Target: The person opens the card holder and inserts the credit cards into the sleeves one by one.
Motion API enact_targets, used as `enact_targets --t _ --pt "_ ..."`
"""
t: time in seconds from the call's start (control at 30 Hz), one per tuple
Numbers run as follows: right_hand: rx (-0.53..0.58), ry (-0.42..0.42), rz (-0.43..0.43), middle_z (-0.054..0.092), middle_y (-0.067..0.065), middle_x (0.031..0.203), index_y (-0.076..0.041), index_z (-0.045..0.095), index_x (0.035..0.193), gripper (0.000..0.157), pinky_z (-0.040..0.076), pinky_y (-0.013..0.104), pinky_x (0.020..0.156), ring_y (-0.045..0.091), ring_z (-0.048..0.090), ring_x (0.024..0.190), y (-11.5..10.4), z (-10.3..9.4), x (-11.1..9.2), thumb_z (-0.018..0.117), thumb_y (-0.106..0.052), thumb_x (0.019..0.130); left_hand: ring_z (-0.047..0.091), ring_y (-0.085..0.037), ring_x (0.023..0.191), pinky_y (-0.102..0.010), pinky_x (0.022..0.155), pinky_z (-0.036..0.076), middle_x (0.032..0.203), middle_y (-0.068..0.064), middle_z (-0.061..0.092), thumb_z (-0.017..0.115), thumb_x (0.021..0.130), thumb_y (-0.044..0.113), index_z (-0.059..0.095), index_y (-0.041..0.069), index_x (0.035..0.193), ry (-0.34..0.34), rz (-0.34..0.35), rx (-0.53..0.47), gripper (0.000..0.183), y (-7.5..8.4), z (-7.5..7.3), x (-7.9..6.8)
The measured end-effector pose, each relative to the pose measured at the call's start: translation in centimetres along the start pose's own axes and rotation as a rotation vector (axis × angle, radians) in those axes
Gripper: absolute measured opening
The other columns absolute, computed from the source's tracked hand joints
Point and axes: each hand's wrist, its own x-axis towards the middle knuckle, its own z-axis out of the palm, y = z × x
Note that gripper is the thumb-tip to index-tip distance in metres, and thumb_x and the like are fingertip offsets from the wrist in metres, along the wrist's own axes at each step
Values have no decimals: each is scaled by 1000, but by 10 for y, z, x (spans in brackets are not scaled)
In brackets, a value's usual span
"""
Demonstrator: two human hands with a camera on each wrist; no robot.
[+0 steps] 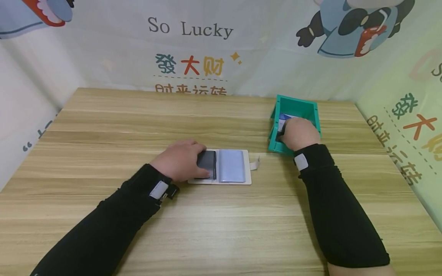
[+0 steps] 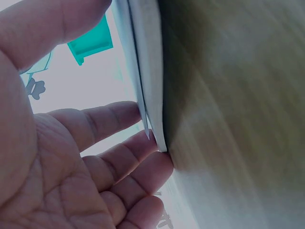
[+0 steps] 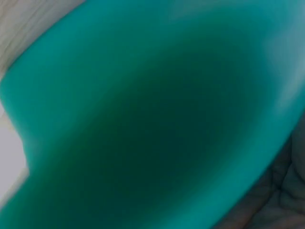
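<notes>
A small card album (image 1: pixel 236 166) lies unfolded on the table, with a dark left side and clear plastic sleeves on the right. Over its left part rests my left hand (image 1: pixel 181 160), the thumb across the dark side and a finger near the far edge. The left wrist view has these fingertips (image 2: pixel 136 112) right at the album's edge (image 2: pixel 153 71). My right hand (image 1: pixel 299 133) reaches into a teal plastic bin (image 1: pixel 298 103), beside some blue-and-white cards (image 1: pixel 284 119). Its fingers are hidden there, and I cannot tell what they hold. The bin's wall (image 3: pixel 143 119) fills most of the right wrist view.
A pale closure strap (image 1: pixel 254 164) sticks out from the album's right side, toward the bin. The wooden table (image 1: pixel 221 226) ends at a printed cloth backdrop (image 1: pixel 193 42), which also hangs along both sides.
</notes>
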Motion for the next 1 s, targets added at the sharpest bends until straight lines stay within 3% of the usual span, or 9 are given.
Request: enact_targets --t 0.27,0.57,0.83,1.0 --pt "44 4 -16 62 14 77 0 63 80 22 45 48 72 30 52 72 0 3 1 67 -22 82 44 -24 99 -41 84 40 127 -12 51 68 77 54 49 6 134 2 4 11 77 0 0 0" --pt "26 2 -7 65 19 90 1 64 88 22 47 51 78 31 55 81 -1 4 3 66 -21 84 45 -23 97 -40 82 41 126 -11 51 68 77 55 50 6 133 3 8 15 76 -1 0 0" --pt "29 -27 -32 62 16 81 -1 61 77 19 46 47 75 29 53 74 -2 0 0 64 -19 84 44 -24 98 -41 83 41 127 -12 51 69 77 54 50 6 133 0 4 4 76 0 0 0" --pt "26 -36 -54 62 17 86 -1 59 78 14 46 46 78 29 52 77 -1 -2 0 63 -14 82 45 -24 96 -40 81 41 125 -11 52 69 77 54 50 6 133 -1 4 3 76 1 -1 0"
